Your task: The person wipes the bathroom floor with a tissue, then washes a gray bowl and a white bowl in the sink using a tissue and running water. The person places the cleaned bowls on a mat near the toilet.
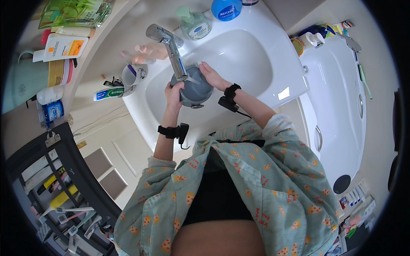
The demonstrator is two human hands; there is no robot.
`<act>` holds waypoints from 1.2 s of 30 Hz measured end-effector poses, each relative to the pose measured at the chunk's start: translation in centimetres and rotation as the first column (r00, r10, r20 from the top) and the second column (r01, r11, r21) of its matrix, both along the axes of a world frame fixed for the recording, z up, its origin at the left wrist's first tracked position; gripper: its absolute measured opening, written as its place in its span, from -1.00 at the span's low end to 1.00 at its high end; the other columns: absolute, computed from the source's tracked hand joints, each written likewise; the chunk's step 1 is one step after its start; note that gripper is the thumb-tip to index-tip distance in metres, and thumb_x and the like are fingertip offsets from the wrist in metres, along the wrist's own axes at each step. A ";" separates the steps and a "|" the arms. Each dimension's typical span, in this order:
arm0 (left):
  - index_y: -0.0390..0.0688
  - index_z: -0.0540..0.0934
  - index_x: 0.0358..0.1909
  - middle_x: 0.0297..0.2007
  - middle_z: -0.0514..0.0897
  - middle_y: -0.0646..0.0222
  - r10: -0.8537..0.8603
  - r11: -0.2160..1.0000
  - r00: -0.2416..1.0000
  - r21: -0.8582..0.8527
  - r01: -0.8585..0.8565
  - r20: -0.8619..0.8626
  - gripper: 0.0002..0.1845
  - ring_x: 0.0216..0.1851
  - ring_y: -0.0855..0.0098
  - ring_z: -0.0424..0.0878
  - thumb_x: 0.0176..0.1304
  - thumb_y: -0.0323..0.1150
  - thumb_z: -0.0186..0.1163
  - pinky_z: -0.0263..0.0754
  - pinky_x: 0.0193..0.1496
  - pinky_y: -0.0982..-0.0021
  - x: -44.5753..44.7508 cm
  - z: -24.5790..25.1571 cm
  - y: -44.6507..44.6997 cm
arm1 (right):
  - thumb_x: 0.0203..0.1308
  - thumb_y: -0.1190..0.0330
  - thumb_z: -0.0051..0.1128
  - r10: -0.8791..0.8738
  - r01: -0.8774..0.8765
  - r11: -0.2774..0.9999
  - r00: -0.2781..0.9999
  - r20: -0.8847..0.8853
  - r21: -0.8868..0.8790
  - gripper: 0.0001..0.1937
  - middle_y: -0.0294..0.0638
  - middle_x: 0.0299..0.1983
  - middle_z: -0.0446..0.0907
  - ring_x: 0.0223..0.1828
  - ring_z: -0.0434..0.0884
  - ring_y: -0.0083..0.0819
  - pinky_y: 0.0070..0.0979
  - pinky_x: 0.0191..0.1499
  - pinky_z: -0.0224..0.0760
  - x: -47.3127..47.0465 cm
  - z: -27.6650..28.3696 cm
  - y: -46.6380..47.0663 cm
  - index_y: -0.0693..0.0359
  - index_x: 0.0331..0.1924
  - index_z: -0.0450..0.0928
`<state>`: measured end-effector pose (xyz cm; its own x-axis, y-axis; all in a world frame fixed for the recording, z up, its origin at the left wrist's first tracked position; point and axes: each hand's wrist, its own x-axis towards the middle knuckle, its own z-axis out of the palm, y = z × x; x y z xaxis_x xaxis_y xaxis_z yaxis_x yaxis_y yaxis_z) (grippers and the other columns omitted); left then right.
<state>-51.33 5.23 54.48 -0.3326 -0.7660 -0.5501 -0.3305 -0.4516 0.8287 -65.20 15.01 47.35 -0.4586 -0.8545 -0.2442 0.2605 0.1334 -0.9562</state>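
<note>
A grey round vessel [196, 88] with a small metal fitting on its near edge is tilted over the white washbasin [253, 57]. My left hand [174, 95] grips its left rim, thumb on top. At the upper right edge, my right hand [212, 76] holds against the vessel, fingers partly hidden behind it. Something small and white shows by those fingertips; I cannot tell what. From the chrome faucet [174, 54] directly above, a thin stream of water [193, 80] falls onto the grey surface.
Behind the faucet stand a green pump bottle [194, 25] and a blue bottle [226, 9]. Pink bottles [150, 52] and a cup [130, 75] sit at the basin's left, near a toothpaste tube [108, 93]. A shelf [93, 41] holds toiletries; a bathtub [336, 105] lies right.
</note>
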 end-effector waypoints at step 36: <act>-0.29 0.54 -0.30 -0.45 0.64 0.32 -0.362 0.922 0.882 -0.026 0.387 0.301 -0.67 -0.52 0.44 0.58 -0.05 -0.25 0.25 0.39 -0.48 0.44 -1.5 -1.4 -3.3 | 0.37 0.10 -0.36 0.069 -0.042 0.985 0.984 -0.161 0.169 -0.55 0.20 -0.10 0.48 -0.02 0.47 0.08 -0.29 0.04 0.30 -0.2 -2.3 1.9 0.27 0.15 0.14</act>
